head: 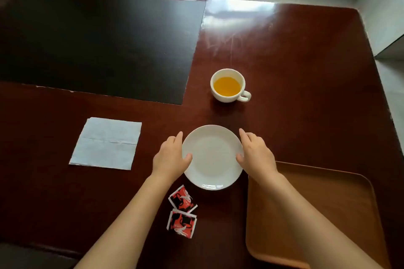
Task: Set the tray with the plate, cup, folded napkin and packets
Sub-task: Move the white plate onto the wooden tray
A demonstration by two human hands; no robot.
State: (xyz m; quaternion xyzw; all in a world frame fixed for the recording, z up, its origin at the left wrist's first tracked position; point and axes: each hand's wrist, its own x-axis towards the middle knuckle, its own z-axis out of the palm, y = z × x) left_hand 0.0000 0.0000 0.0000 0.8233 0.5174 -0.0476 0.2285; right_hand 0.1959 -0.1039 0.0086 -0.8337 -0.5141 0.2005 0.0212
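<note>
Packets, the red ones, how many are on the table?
2. One packet lies just below the plate, the other packet right beneath it, both left of the tray. None seem hidden.

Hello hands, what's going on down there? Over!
Left hand and right hand gripping round white plate by its edges. Brown tray still bare. Nothing in the way.

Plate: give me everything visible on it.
The plate is small, round, plain white and glossy, likely ceramic, with a shallow well and nothing on it. It lies flat on the dark wooden table. The left hand and right hand grip opposite rims, thumbs over the edge.
</note>
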